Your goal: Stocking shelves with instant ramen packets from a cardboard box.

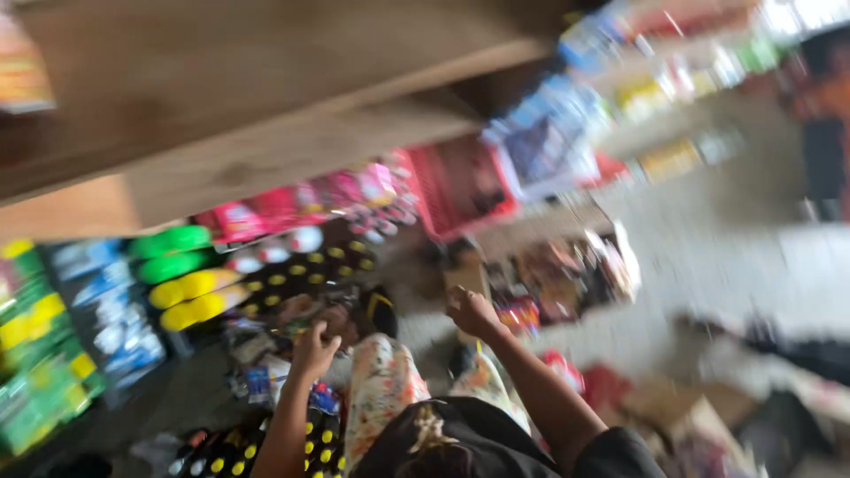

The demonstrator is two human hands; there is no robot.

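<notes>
head view, overall: heavily blurred by motion and tilted, looking down at a seated person's lap and two raised arms in a shop crowded with packaged goods.
left hand [312,350]: raised over a heap of small packets, fingers loosely curled; the blur hides whether it pinches anything, so i cannot tell.
right hand [472,312]: lifted near the open cardboard box, fingers bunched into a loose fist; i cannot tell if something is inside it.
packets [266,376]: small colourful wrapped goods piled just beside and under the left hand, at lower left of centre.
cardboard box [549,279]: open, filled with mixed packets, just right of the right hand.
dark bottles with yellow caps [305,274]: in rows above the left hand, more at the bottom edge.
green and yellow rolls [181,274]: stacked left of the bottles.
wooden shelf [266,106]: slants across the top.
red crate [460,186]: leaning near centre, above the box.
floral trousers [381,389]: over the lap between the arms.
</notes>
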